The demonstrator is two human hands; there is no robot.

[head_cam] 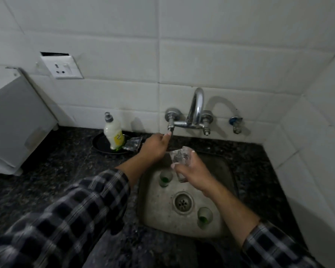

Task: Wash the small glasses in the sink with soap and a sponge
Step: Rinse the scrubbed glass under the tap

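Glass gripped in right hand, under the spout; left hand pinches the tap handle at sink's far-left corner.

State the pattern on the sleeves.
Dark-and-pale plaid check on both sleeves, seen in the head view.

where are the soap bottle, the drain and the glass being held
soap bottle (114, 134), head view, on its white body
drain (183, 203), head view, on the strainer's centre
held glass (179, 156), head view, on its clear side wall
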